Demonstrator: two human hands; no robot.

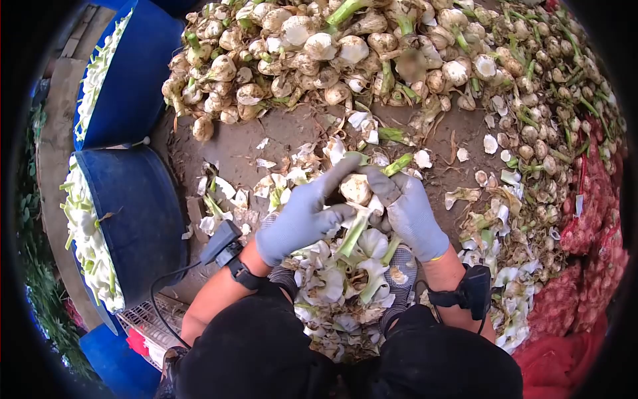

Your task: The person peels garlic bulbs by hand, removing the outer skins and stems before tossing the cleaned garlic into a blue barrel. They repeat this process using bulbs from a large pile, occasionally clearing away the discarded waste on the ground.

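Observation:
A garlic bulb (356, 189), partly dirt-stained, sits between my two gloved hands above the middle of the ground. My left hand (302, 216), in a grey glove, is closed about the bulb's left side, its index finger over the top and its thumb below. Against the right side, my right hand (412, 213) grips the bulb with bent, dirt-darkened fingers. A green stem (399, 164) pokes out above the right fingers. Below the bulb hangs a pale green strip of peel (354, 233). The fingers hide part of the bulb.
Unpeeled garlic bulbs (279, 53) are heaped ahead and to the right. Blue tubs (139, 213) of white peeled garlic stand at left. Loose peels (339, 279) cover the ground between my shoes. Red mesh sacks (558, 299) lie at right.

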